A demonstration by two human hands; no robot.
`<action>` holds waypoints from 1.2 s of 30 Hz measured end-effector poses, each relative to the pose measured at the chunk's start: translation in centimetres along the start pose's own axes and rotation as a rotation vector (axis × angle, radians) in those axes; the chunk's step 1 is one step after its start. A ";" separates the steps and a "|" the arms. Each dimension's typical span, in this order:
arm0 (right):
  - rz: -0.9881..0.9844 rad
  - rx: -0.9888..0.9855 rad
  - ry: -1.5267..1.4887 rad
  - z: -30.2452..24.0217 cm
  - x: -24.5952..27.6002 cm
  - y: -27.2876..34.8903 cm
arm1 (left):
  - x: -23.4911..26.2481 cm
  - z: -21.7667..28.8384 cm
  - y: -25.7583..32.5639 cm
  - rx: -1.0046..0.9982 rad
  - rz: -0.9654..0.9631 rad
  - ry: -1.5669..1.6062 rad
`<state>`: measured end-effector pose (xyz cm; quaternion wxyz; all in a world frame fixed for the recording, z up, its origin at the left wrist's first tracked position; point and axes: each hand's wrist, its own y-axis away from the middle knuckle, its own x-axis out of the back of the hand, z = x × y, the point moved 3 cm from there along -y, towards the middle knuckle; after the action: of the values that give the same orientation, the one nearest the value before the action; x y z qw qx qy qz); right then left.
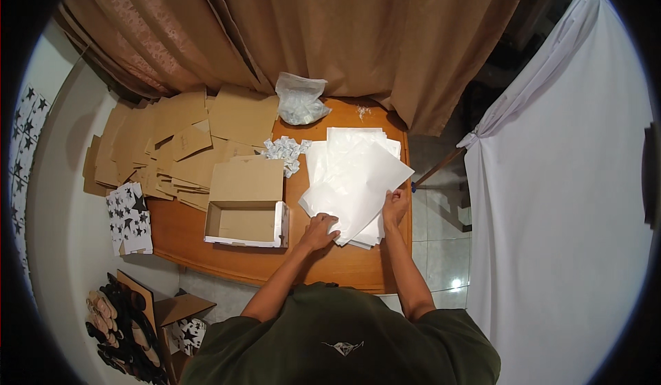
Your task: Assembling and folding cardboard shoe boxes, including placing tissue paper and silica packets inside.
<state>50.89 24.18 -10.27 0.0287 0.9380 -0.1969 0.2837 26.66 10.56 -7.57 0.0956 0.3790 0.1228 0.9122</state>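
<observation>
On the right half of the wooden table (358, 264) lies a stack of white sheets (354, 172); the left hand (321, 231) rests on its near edge with fingers curled down onto the paper, while the right hand (395, 205) pinches the right edge of the top sheet between thumb and fingers. Just left of the stack stands 1 open box (246, 209), its lid raised, with a small heap of white packets (286, 151) behind it. Flat brown cardboard blanks (172, 144) cover the table's left side, and a clear bag (300, 99) sits at the far edge by the curtain (310, 27).
</observation>
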 end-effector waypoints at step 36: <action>-0.729 -0.301 -1.504 -20.9 3.8 9.7 | 17.8 -5.0 13.5 0.184 0.298 1.613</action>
<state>39.11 17.35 8.72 0.1045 0.8680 0.1153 -0.4716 9.65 1.77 4.93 -0.1755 -0.3740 0.1764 0.8934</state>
